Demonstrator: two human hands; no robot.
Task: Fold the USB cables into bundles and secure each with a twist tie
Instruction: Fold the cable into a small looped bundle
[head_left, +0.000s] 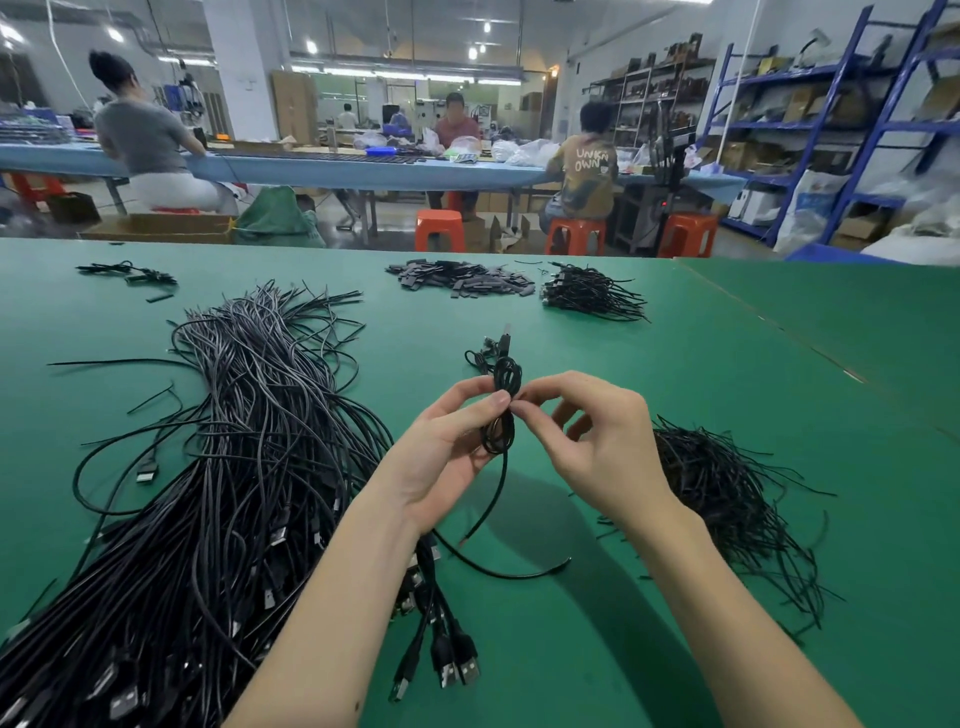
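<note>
Black cable is everywhere on this green desk (623, 649), and the folded bundle (503, 410) held above its middle is the thing to watch. Nearest the person, left of the bundle, loose USB cables (208, 493) lie in a long sheaf with their plugs fanned toward the desk's near edge. Right of the bundle sits a heap of thin black twist ties (727, 493).

Both hands are up off the desk. The left hand (447, 452) has thumb and fingers curled round the bundle's waist; the right hand (587, 441) pinches at that same waist with thumb and forefinger, other fingers fanned out. Whether a tie is already between those fingertips I cannot tell. One free end of the cable hangs below the bundle and curls on the desk.

To do this well, I'd say keep the left grip tight so the loops don't spring, tuck the hanging end in first, then wrap the tie at the narrow middle and twist it snug.

Beyond the bundle lie a small finished coil (480, 358), then a pile of flat dark pieces (460, 280) and a stack of tied bundles (592, 291). Past the desk, seated workers, a long blue bench (332, 169), orange stools (439, 228) and blue shelving (841, 130).
</note>
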